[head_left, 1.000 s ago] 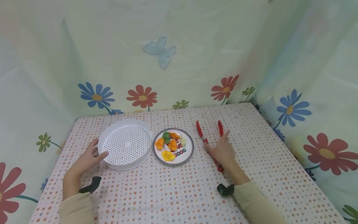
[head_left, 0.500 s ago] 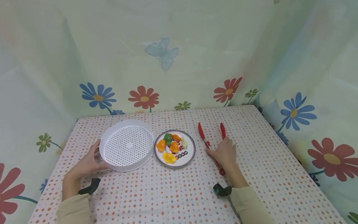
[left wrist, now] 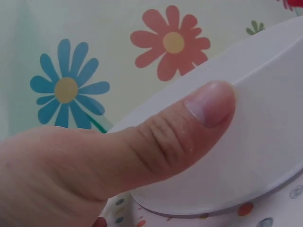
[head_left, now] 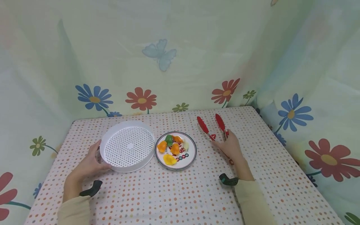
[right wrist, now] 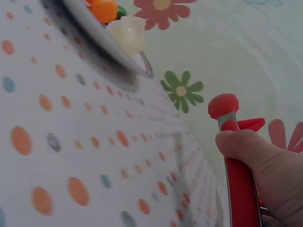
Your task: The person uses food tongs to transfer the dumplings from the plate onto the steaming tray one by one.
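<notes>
A round white sieve [head_left: 129, 144] with a perforated bottom lies at the left of the table. My left hand [head_left: 89, 164] grips its near left side, and the thumb [left wrist: 210, 106] presses on the outer wall; the other fingertips are mostly hidden. On the right, my right hand [head_left: 232, 147] holds red-handled tongs [head_left: 203, 125] by their arms, with the thumb [right wrist: 232, 142] along one handle. The red tips point away and stand spread apart, seemingly lifted off the cloth. Between the hands stands a patterned plate [head_left: 189, 161], touched by neither.
The plate bears small pepper-like pieces: orange [head_left: 175, 148], green [head_left: 169, 140], yellow [head_left: 170, 159] and pale [head_left: 186, 145]. It sits close beside the sieve. A dotted cloth [head_left: 157, 197] covers the table, and a flowered curtain [head_left: 197, 62] hangs behind and at both sides.
My right hand has closed round the tongs and raised them, tips slightly up and away. My left hand has settled more firmly against the sieve, which stays in place.
</notes>
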`<state>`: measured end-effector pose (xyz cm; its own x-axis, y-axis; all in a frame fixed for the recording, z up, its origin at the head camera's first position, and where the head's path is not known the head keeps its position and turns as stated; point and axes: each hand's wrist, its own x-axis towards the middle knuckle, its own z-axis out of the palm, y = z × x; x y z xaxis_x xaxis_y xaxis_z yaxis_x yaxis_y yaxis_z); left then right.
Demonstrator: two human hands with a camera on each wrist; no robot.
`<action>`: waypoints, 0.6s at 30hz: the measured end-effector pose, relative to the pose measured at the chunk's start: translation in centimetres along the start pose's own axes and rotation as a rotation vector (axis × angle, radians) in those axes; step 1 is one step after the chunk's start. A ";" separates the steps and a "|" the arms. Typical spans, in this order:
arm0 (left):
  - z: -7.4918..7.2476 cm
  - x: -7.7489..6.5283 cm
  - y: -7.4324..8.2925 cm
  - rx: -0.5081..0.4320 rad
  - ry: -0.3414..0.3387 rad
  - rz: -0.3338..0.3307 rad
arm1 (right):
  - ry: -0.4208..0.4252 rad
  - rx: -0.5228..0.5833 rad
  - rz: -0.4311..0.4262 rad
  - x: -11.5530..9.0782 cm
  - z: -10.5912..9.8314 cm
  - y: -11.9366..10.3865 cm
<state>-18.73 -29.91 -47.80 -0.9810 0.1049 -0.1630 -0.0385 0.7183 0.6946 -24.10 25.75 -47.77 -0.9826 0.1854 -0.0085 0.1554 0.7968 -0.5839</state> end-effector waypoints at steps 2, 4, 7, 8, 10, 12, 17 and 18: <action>0.1 0.2 0.1 0.000 0.005 0.011 | -0.004 0.030 -0.017 0.3 -0.9 -0.1; 0.2 0.3 0.2 0.004 0.008 0.026 | -0.024 0.054 -0.032 0.6 -2.0 -0.7; 0.2 0.5 0.4 0.008 0.008 0.037 | -0.060 0.076 -0.075 1.0 -3.8 -2.7; 0.2 0.5 0.4 0.008 0.007 0.034 | -0.072 0.080 -0.091 1.0 -4.3 -3.5; 0.2 0.5 0.4 0.000 -0.002 0.021 | -0.088 0.086 -0.136 0.9 -5.2 -5.3; 0.3 0.5 0.3 -0.018 -0.017 0.008 | -0.107 0.087 -0.184 0.4 -5.8 -6.7; 0.7 0.7 0.1 -0.006 -0.068 -0.029 | -0.227 0.030 -0.281 -1.2 -6.2 -8.1; 0.8 0.7 0.1 0.012 -0.076 -0.038 | -0.257 0.008 -0.297 -1.5 -6.2 -8.1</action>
<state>-19.31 -29.17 -48.42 -0.9616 0.1293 -0.2422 -0.0725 0.7312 0.6783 -23.24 22.64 -37.98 -0.9783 -0.2031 -0.0406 -0.1391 0.7893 -0.5981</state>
